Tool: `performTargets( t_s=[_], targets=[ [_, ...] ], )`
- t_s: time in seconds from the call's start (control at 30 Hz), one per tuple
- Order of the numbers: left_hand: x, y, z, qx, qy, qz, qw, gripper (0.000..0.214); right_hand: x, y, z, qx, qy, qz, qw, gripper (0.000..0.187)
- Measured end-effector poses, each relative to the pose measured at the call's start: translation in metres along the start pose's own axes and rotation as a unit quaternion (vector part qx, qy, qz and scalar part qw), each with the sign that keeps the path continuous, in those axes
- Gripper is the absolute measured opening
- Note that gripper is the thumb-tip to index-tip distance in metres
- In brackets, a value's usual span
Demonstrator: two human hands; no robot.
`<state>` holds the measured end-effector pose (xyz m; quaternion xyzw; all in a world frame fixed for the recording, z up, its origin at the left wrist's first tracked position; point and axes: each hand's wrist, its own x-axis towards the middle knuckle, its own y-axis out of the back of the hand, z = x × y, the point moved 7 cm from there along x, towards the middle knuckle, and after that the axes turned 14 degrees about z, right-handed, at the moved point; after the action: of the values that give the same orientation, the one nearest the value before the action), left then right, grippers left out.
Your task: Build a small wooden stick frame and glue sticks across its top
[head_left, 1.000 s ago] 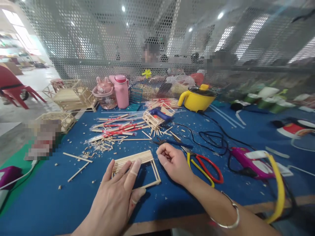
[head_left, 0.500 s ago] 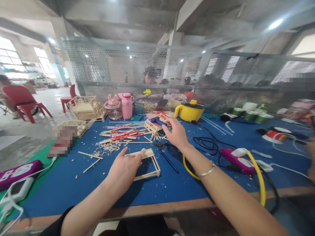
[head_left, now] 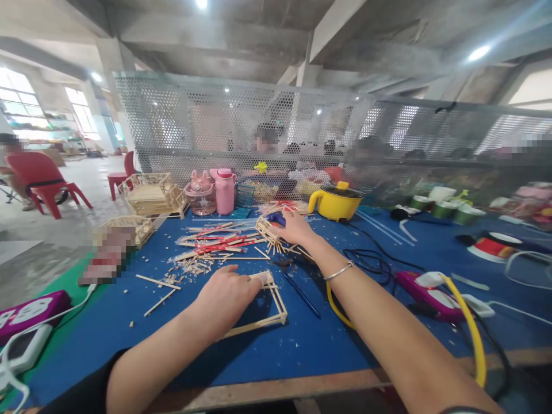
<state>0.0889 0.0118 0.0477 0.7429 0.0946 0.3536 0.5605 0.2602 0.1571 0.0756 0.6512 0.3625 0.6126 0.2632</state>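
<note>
My left hand [head_left: 233, 299] is closed on the near-left part of a small rectangular frame of pale wooden sticks [head_left: 279, 305]. A whitish covering shows on one fingertip at its top bar. Farther out, my right hand [head_left: 295, 228] reaches to a small wooden stick box [head_left: 264, 231], fingers bent at its right side beside a dark blue tool [head_left: 275, 218] that rests on it. What those fingertips grip is hidden. Loose sticks jut from the box's near side. Pliers with dark blue handles [head_left: 302, 294] lie on the blue tabletop [head_left: 172, 345], right of the frame.
Red-wrapped stick bundles [head_left: 215, 247] and wood scraps [head_left: 194, 265] lie left of the box. Behind are a pink bottle [head_left: 224, 192] and a yellow pot [head_left: 338, 201]. A purple power strip [head_left: 426, 296] with yellow and black cables is at right. A perforated screen [head_left: 207, 115] stands behind.
My right hand has shifted left and slightly nearer, from the blue tool's right end to the box's side. My left hand still holds the frame. The whole view has shifted slightly.
</note>
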Motion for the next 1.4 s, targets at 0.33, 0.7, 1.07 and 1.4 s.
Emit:
performTargets(
  t_s=[0.33,0.7,1.07,1.4],
  targets=[
    [-0.018,0.011,-0.098,-0.173,0.263,0.262,0.912,0.033,-0.112,0.05,-0.064,0.134,0.079,-0.112,0.981,0.023],
    [-0.016,0.021,-0.032,-0.16,0.034,0.258,0.952,0.047,-0.105,0.108,-0.068,0.141,0.139,-0.073,0.977,0.022],
    [-0.012,0.006,-0.042,-0.114,0.098,0.155,0.976,0.029,-0.075,0.108,-0.087,0.183,0.143,0.055,0.971,0.026],
    [-0.017,-0.008,-0.086,-0.107,0.199,0.103,0.969,0.029,0.017,-0.033,0.03,-0.054,-0.054,-0.112,0.991,0.046]
  ],
)
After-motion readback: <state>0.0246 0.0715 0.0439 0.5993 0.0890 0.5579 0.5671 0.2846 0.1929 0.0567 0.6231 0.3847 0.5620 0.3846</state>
